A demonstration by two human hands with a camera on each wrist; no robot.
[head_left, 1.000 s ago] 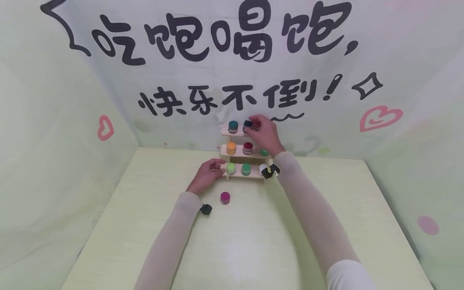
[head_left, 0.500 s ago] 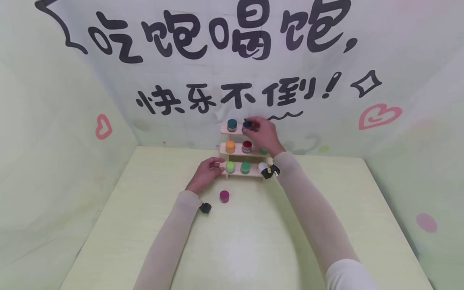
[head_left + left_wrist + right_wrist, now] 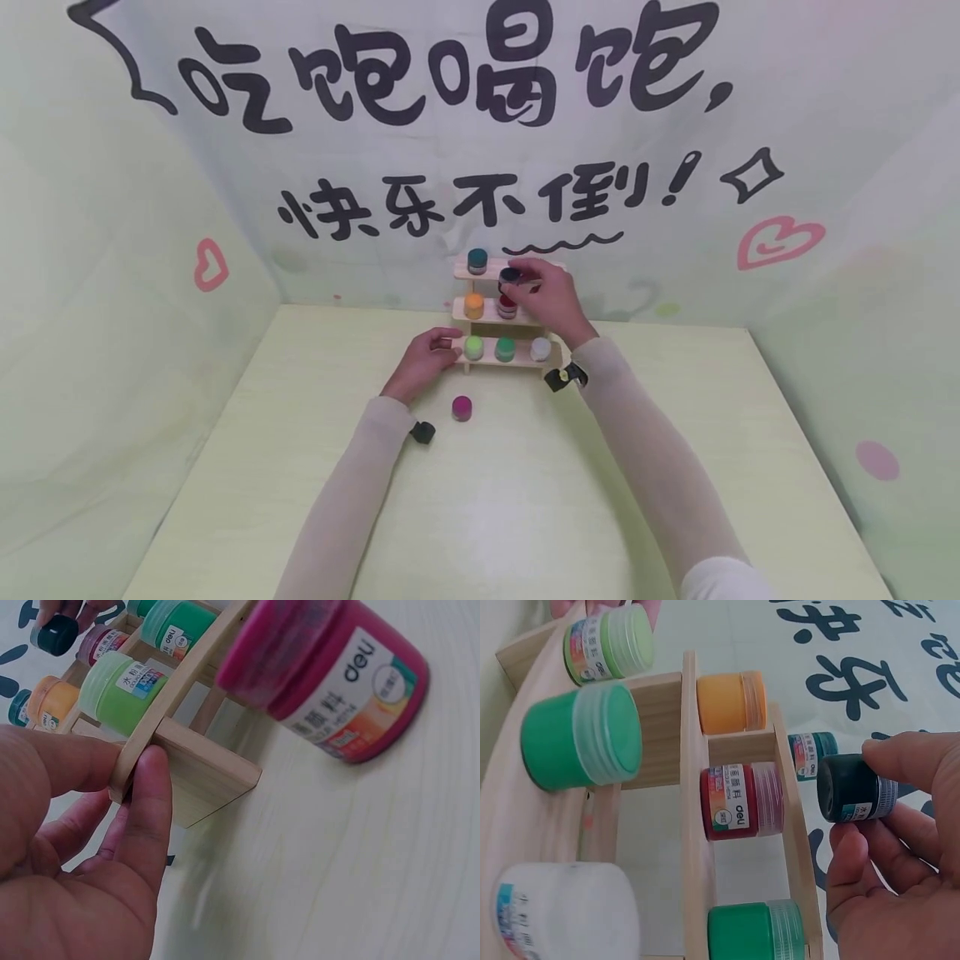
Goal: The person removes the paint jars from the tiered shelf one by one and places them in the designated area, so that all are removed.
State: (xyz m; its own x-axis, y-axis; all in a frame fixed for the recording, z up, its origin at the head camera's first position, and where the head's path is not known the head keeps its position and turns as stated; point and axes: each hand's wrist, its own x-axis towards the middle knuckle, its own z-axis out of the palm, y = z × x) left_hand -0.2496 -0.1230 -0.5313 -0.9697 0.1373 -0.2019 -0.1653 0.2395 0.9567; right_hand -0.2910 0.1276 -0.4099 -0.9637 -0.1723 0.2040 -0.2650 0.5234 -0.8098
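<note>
A three-tier wooden rack (image 3: 492,268) holds small paint jars. My left hand (image 3: 422,363) pinches the left end of its lowest shelf, thumb and fingers on the wood in the left wrist view. Between the thumb and fingers of my right hand (image 3: 557,302) is a dark, nearly black paint jar (image 3: 847,787), raised off the top shelf. In the head view it overlaps the dark red jar (image 3: 739,801) on the middle shelf. A teal jar (image 3: 477,261) sits at the top left. On the table before the rack stands a magenta jar (image 3: 462,408).
The lowest shelf carries light green (image 3: 120,690), green (image 3: 581,735) and white (image 3: 566,911) jars. Orange (image 3: 731,701) and green (image 3: 754,930) jars flank the dark red one. A printed cloth backdrop (image 3: 360,275) rises right behind the rack.
My right hand has lifted the dark jar from its place on the top shelf and brought it forward and down slightly. The left hand keeps its hold on the rack.
</note>
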